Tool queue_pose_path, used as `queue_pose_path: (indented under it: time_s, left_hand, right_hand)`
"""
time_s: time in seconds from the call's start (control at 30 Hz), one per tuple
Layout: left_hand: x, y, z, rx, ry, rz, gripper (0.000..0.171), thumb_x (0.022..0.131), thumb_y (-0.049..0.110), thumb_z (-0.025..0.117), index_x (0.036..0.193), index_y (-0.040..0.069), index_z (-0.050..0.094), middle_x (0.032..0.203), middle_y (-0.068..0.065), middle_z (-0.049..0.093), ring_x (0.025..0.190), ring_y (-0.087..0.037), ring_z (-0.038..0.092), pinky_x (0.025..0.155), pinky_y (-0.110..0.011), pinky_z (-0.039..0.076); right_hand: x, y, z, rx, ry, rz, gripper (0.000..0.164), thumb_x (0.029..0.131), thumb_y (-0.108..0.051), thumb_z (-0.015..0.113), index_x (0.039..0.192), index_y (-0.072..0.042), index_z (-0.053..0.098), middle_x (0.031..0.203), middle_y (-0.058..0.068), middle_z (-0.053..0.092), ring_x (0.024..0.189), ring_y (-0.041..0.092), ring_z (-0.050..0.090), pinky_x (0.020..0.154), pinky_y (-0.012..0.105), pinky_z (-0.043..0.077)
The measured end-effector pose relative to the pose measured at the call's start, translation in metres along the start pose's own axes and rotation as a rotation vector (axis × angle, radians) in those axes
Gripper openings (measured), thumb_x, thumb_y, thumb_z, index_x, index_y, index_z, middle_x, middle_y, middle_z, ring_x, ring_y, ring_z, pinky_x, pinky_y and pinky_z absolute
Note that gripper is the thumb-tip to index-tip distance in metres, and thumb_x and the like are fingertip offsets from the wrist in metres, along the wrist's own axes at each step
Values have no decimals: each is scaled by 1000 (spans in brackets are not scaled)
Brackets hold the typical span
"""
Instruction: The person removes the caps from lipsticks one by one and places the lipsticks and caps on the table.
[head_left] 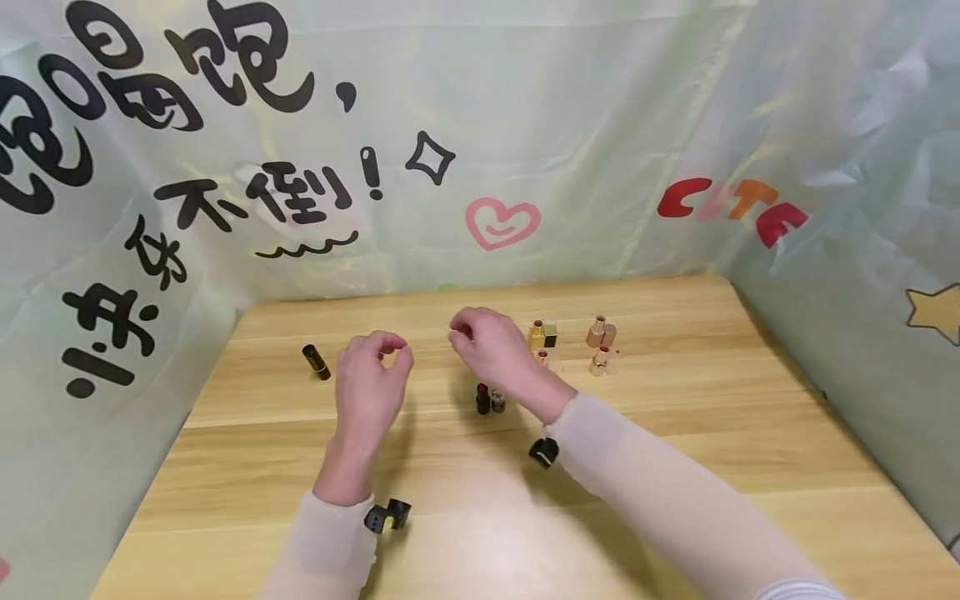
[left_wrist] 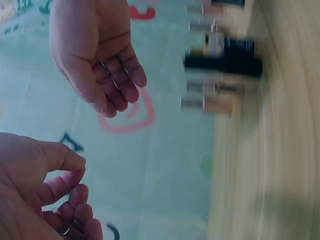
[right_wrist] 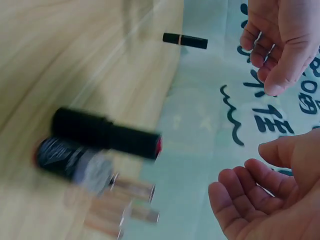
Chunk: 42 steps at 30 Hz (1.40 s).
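My left hand (head_left: 370,383) hovers over the table with loosely bent fingers and nothing in its grasp. To its left a closed black lipstick (head_left: 317,362) with a gold band stands alone. My right hand (head_left: 491,346) is raised beside the left, its fingers relaxed and holding nothing; the two hands are apart. Just below it stands an uncapped black lipstick (head_left: 482,398) with a red tip, next to a small dark capped piece (head_left: 498,402). In the right wrist view, the right hand (right_wrist: 265,190) has its thumb away from its bent fingers.
Behind my right wrist stand a gold lipstick (head_left: 536,335) beside a dark cap (head_left: 551,336), and a partly covered pale lipstick (head_left: 542,357). Farther right are a rose-gold lipstick (head_left: 596,332) and a clear-based one (head_left: 600,361). Printed cloth (head_left: 592,108) hangs around the wooden table (head_left: 675,467).
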<state>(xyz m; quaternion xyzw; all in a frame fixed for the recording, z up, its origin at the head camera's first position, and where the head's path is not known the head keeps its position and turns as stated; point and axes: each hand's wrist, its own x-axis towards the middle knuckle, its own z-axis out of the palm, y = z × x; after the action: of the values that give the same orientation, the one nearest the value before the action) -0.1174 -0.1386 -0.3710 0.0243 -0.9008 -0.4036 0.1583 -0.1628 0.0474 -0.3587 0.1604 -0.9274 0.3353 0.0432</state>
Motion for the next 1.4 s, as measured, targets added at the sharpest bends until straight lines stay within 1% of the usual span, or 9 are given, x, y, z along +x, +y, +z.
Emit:
queue_pose_path:
  time_s: [0.13, 0.27, 0.43, 0.53, 0.63, 0.77, 0.87, 1.17, 1.4]
  left_hand:
    - [8, -20, -9, 9, 33, -44, 18, 100, 18, 66, 108, 5, 75, 113, -19, 67, 105, -36, 52, 89, -48, 41]
    - [16, -39, -21, 23, 95, -90, 19, 98, 17, 64, 107, 3, 73, 119, -23, 61, 116, -43, 48, 93, -53, 39]
    - [30, -59, -33, 32, 149, -169, 28, 96, 15, 64, 121, 2, 68, 130, -26, 53, 127, -48, 39, 92, -55, 39]
    - [39, -70, -36, 43, 127, -234, 44, 95, 14, 64, 137, 4, 58, 141, -28, 49, 131, -48, 35, 92, -55, 40]
    - [47, -82, -37, 51, 85, -290, 60, 95, 15, 66, 151, 3, 46, 148, -30, 45, 134, -50, 35, 99, -59, 41]
    - [55, -98, -37, 60, 39, -337, 71, 96, 16, 66, 158, 0, 36, 152, -33, 41, 136, -53, 38, 109, -62, 39]
    - [58, -109, -33, 68, 4, -359, 74, 95, 14, 65, 160, -2, 31, 152, -37, 39, 132, -52, 43, 109, -61, 40]
    - [63, -132, -28, 109, -83, -419, 73, 97, 12, 64, 158, -9, 29, 145, -41, 47, 132, -53, 49, 113, -61, 42]
    - [63, -142, -29, 137, -82, -425, 55, 101, 16, 64, 146, -9, 44, 136, -34, 59, 128, -51, 54, 111, -59, 44]
  right_hand:
    - [18, -13, 13, 27, -93, 10, 31, 109, -25, 57, 129, -6, 70, 115, 7, 75, 98, 20, 69, 90, 40, 58]
    - [33, -23, 23, 61, -197, 32, 39, 111, -30, 54, 140, -8, 64, 129, 7, 73, 114, 22, 70, 100, 41, 56]
    - [49, -32, 35, 96, -294, 45, 46, 111, -31, 53, 148, -5, 57, 144, 11, 65, 133, 27, 62, 111, 42, 50]
    - [56, -33, 45, 119, -320, 57, 48, 111, -32, 52, 150, -4, 55, 146, 12, 64, 134, 27, 60, 113, 42, 49]
    - [59, -33, 56, 127, -335, 64, 52, 111, -38, 49, 152, -6, 53, 148, 11, 62, 136, 26, 59, 114, 40, 48]
    - [60, -32, 68, 114, -365, 59, 61, 113, -48, 40, 159, -8, 45, 158, 10, 54, 146, 26, 51, 121, 41, 41]
    - [58, -32, 72, 104, -398, 55, 65, 113, -52, 33, 162, -9, 39, 164, 9, 47, 152, 26, 44, 126, 41, 34]
    - [59, -35, 78, 109, -453, 44, 65, 114, -51, 29, 163, -9, 37, 167, 8, 43, 154, 26, 40, 127, 42, 32]
    - [59, -36, 82, 113, -468, 36, 67, 114, -53, 26, 164, -9, 36, 167, 8, 43, 154, 26, 40, 127, 42, 32]
